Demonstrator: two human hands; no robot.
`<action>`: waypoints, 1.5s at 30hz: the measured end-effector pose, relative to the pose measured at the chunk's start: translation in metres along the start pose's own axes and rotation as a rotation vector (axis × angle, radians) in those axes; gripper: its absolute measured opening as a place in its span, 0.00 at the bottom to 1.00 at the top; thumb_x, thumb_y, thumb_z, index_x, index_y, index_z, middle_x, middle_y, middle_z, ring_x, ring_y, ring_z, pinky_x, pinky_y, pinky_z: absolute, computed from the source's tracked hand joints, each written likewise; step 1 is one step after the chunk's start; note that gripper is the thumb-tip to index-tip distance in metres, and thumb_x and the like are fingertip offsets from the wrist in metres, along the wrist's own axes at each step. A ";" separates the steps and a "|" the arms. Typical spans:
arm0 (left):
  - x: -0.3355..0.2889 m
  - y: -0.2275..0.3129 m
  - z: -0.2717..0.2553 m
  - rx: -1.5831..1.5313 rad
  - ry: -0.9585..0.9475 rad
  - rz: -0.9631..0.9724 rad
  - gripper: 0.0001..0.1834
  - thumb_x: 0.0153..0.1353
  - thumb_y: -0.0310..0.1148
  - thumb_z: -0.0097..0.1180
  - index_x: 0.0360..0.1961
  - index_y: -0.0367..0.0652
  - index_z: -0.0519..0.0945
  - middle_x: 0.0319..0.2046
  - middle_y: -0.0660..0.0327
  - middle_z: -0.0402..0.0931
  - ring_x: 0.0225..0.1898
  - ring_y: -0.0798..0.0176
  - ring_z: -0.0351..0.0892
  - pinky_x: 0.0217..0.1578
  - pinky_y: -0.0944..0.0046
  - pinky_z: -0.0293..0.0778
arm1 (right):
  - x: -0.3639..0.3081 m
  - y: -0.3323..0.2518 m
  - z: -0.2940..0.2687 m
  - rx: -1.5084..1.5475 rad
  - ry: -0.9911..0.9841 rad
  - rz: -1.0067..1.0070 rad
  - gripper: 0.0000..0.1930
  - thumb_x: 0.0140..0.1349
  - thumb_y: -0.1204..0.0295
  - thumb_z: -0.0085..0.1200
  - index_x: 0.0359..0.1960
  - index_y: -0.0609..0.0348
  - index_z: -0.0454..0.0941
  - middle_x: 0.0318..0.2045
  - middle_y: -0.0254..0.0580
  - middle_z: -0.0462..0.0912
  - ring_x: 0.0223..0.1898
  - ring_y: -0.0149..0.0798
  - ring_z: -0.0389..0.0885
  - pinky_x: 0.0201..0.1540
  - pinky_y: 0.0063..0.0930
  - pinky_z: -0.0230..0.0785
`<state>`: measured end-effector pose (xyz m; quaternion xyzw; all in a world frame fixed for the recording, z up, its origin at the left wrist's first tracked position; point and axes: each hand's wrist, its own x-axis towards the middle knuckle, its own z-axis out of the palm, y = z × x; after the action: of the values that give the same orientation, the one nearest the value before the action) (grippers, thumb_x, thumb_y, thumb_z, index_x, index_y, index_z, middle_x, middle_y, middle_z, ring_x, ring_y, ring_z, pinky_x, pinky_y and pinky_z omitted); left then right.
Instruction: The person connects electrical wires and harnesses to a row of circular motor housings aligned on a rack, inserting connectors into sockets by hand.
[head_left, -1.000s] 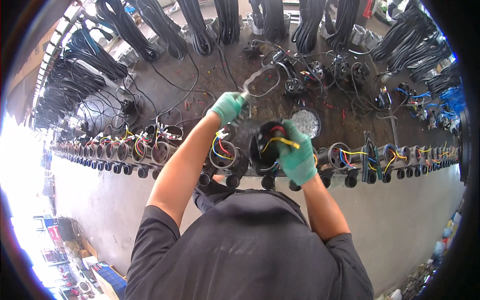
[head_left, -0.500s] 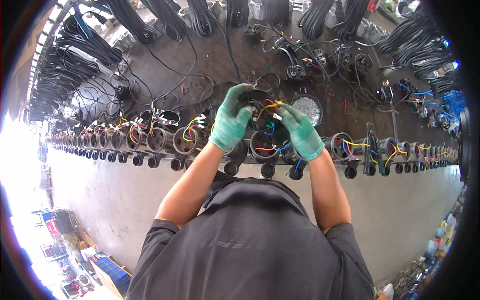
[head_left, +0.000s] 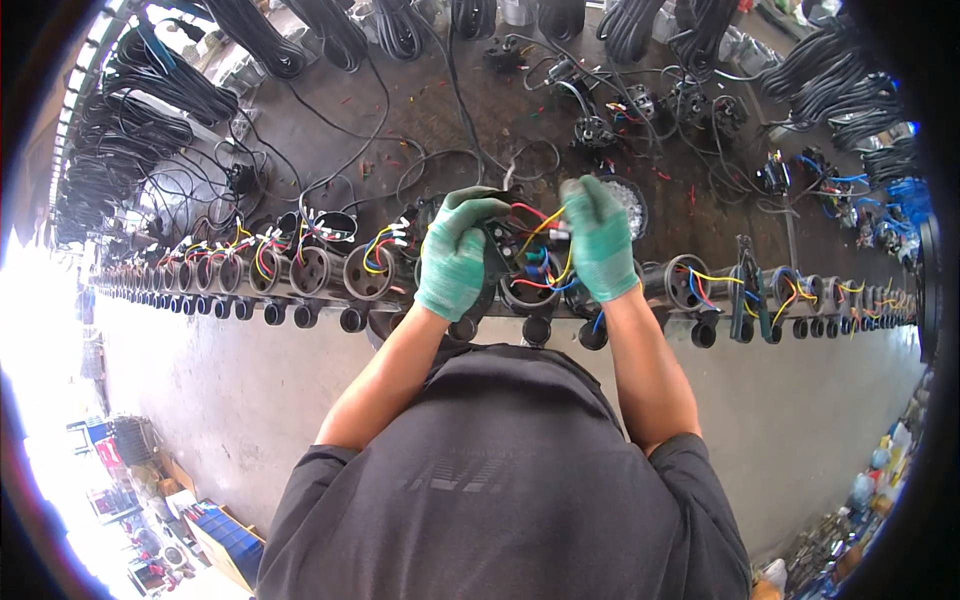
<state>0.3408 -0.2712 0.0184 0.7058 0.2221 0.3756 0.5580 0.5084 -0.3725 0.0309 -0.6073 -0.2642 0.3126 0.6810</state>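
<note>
My left hand [head_left: 450, 262], in a green glove, is closed around a small black part with metal terminals [head_left: 506, 252]. Red and yellow wires [head_left: 538, 228] run from beside that part toward my right hand [head_left: 603, 250]. This hand, gloved the same way, pinches the wire ends, where a white connector [head_left: 560, 229] shows by the fingers. Just below both hands sits a round black housing [head_left: 528, 293] with red and blue wires coming out of it. My fingers partly hide the black part.
A long row of similar black housings [head_left: 368, 272] with coloured wires lines the bench's near edge. Pliers with dark green handles [head_left: 745, 290] hang there. Behind my right hand stands a bowl of small clear pieces [head_left: 637, 205]. Coiled black cables [head_left: 400, 38] lie along the far side.
My right fingertips have moved up and slightly right, and the wires now stretch out between my hands. My left hand has shifted a little down and left, showing more of the black part.
</note>
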 end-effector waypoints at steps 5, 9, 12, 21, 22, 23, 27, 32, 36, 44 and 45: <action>-0.006 0.017 -0.009 0.174 0.122 0.057 0.27 0.52 0.10 0.40 0.48 0.35 0.86 0.56 0.53 0.78 0.55 0.57 0.83 0.60 0.62 0.77 | 0.032 -0.009 -0.032 0.689 0.032 -0.034 0.11 0.78 0.63 0.52 0.35 0.51 0.75 0.25 0.32 0.74 0.26 0.37 0.81 0.29 0.34 0.75; -0.002 0.014 -0.019 0.285 0.243 0.256 0.28 0.52 0.10 0.41 0.49 0.37 0.85 0.57 0.51 0.76 0.51 0.56 0.82 0.57 0.60 0.77 | 0.007 -0.018 -0.031 0.211 -0.160 0.299 0.08 0.73 0.69 0.49 0.45 0.55 0.81 0.32 0.35 0.83 0.29 0.34 0.84 0.30 0.30 0.75; 0.000 0.024 -0.014 0.343 0.267 0.312 0.28 0.52 0.11 0.42 0.51 0.38 0.85 0.58 0.49 0.75 0.53 0.54 0.82 0.58 0.59 0.76 | -0.015 -0.012 -0.019 0.312 -0.408 0.693 0.14 0.78 0.61 0.49 0.43 0.56 0.83 0.28 0.33 0.82 0.22 0.29 0.79 0.23 0.25 0.69; 0.004 0.029 -0.017 0.558 0.254 0.431 0.25 0.52 0.13 0.44 0.49 0.40 0.84 0.59 0.49 0.75 0.60 0.48 0.78 0.62 0.54 0.74 | -0.048 -0.027 0.023 0.333 -0.373 0.599 0.16 0.81 0.57 0.50 0.35 0.52 0.77 0.21 0.29 0.75 0.16 0.25 0.69 0.16 0.21 0.55; 0.005 0.029 -0.018 0.534 0.232 0.435 0.23 0.55 0.15 0.43 0.48 0.40 0.84 0.58 0.49 0.77 0.60 0.48 0.78 0.64 0.53 0.72 | -0.051 -0.028 0.022 0.389 -0.365 0.593 0.16 0.81 0.57 0.50 0.34 0.51 0.75 0.21 0.29 0.72 0.16 0.26 0.68 0.16 0.21 0.54; 0.010 0.035 -0.021 0.553 0.220 0.461 0.24 0.50 0.12 0.46 0.47 0.39 0.84 0.59 0.47 0.74 0.59 0.45 0.78 0.60 0.53 0.76 | -0.053 -0.030 0.020 0.389 -0.367 0.595 0.16 0.81 0.57 0.50 0.34 0.51 0.75 0.21 0.29 0.72 0.16 0.26 0.68 0.16 0.21 0.54; 0.023 0.030 -0.049 0.578 0.371 0.401 0.27 0.48 0.11 0.42 0.47 0.40 0.84 0.56 0.50 0.76 0.57 0.48 0.80 0.61 0.55 0.75 | -0.058 -0.043 -0.008 0.452 -0.444 0.473 0.15 0.81 0.58 0.48 0.36 0.51 0.73 0.21 0.28 0.68 0.17 0.26 0.69 0.17 0.21 0.55; 0.023 0.043 -0.072 0.527 0.370 0.300 0.29 0.52 0.08 0.39 0.51 0.38 0.84 0.56 0.57 0.77 0.55 0.63 0.80 0.57 0.66 0.75 | -0.018 -0.050 -0.027 0.256 -0.342 0.202 0.12 0.79 0.62 0.51 0.40 0.55 0.76 0.25 0.35 0.74 0.22 0.33 0.77 0.23 0.25 0.68; 0.020 0.040 -0.057 0.410 0.321 0.284 0.31 0.49 0.10 0.39 0.52 0.36 0.84 0.56 0.56 0.80 0.57 0.59 0.79 0.62 0.64 0.71 | 0.018 -0.024 -0.002 -0.714 -0.199 -0.689 0.16 0.73 0.69 0.60 0.57 0.63 0.78 0.45 0.51 0.81 0.39 0.46 0.86 0.42 0.37 0.80; 0.016 0.030 -0.038 0.444 0.302 0.322 0.27 0.53 0.10 0.43 0.51 0.38 0.84 0.55 0.53 0.78 0.54 0.54 0.81 0.58 0.60 0.76 | -0.008 -0.050 0.034 -0.527 -0.111 -0.638 0.12 0.64 0.75 0.68 0.48 0.61 0.85 0.37 0.46 0.84 0.30 0.39 0.86 0.34 0.33 0.79; 0.017 0.030 -0.036 0.455 0.313 0.331 0.27 0.53 0.10 0.43 0.51 0.38 0.84 0.55 0.52 0.77 0.53 0.53 0.81 0.57 0.60 0.77 | -0.009 -0.050 0.036 -0.452 -0.180 -0.679 0.06 0.63 0.75 0.69 0.40 0.60 0.87 0.31 0.42 0.84 0.24 0.37 0.84 0.29 0.30 0.78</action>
<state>0.3202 -0.2450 0.0553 0.7727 0.2656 0.5061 0.2763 0.4814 -0.3584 0.0856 -0.5900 -0.5700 0.0561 0.5691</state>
